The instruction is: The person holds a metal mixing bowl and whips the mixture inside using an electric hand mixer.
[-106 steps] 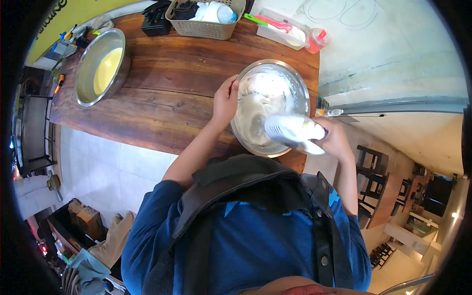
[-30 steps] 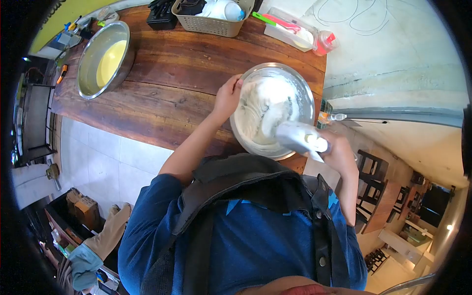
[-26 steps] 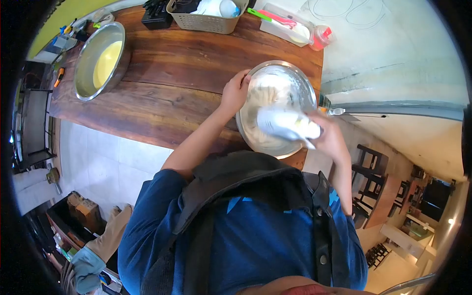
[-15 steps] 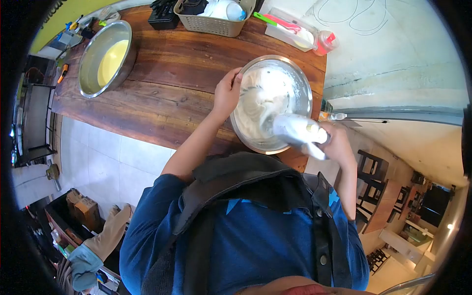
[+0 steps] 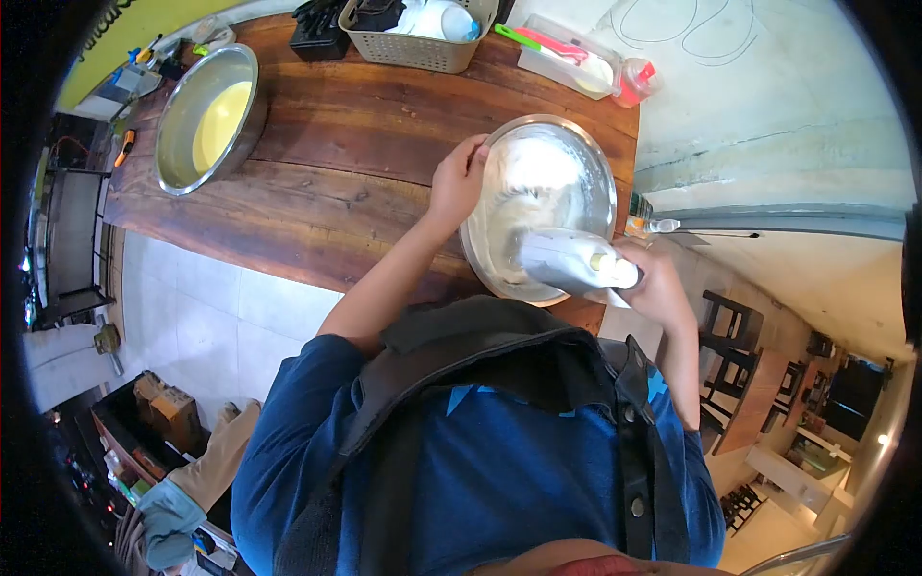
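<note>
A large metal mixing bowl [image 5: 603,182] with a white, creamy mixture [image 5: 538,173] in it stands near the right end of the wooden table. My left hand [image 5: 459,182] grips the bowl's left rim, thumb and fingers closed on it. In my right hand [image 5: 658,278] is a white hand mixer [image 5: 567,259], held by its handle over the bowl's near right side. The mixer's body hides its beaters, which point down into the mixture. Swirl marks show on the mixture's surface.
A second metal bowl [image 5: 248,120] with yellow liquid stands at the table's left end. Along the back are a woven plastic basket [image 5: 413,53], a clear container with a green-handled utensil [image 5: 567,72] and a red-tinted container [image 5: 634,82]. Wall at right; stools [image 5: 730,322] beyond.
The hand mixer has shifted slightly left over the bowl. The bowl and my left hand appear a little further right and lower in view. Both grips are unchanged.
</note>
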Available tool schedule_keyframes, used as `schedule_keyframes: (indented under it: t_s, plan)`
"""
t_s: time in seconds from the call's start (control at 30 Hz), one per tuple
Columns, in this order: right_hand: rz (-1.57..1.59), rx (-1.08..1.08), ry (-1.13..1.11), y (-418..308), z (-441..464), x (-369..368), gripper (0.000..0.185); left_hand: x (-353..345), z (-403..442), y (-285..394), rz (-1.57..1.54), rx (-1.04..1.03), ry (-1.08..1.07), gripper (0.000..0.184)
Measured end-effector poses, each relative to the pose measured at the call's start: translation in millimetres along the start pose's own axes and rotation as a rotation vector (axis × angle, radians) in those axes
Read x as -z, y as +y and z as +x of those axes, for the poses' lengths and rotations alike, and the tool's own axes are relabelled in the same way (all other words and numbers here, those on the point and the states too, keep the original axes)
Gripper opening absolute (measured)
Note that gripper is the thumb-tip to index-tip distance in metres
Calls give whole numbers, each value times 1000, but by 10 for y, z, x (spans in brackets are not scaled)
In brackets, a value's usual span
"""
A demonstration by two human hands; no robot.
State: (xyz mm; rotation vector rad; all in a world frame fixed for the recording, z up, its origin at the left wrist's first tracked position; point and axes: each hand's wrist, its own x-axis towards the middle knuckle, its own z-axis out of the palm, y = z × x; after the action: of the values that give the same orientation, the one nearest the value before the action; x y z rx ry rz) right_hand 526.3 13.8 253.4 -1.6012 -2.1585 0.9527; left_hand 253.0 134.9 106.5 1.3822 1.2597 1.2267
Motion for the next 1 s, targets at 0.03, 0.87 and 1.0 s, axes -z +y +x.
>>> schedule_keyframes:
  t_s: [0.03,0.87,1.0]
  plan:
    - [-37,47,77,-1,21,-57,43,-26,-13,41,54,26,-13,27]
    - [277,-417,349,-140,349,-396,34,-88,-420,-65,-207,52,115,26]
    - [56,-100,176,-158,58,-292,33,14,-281,-172,-190,66,95,27]
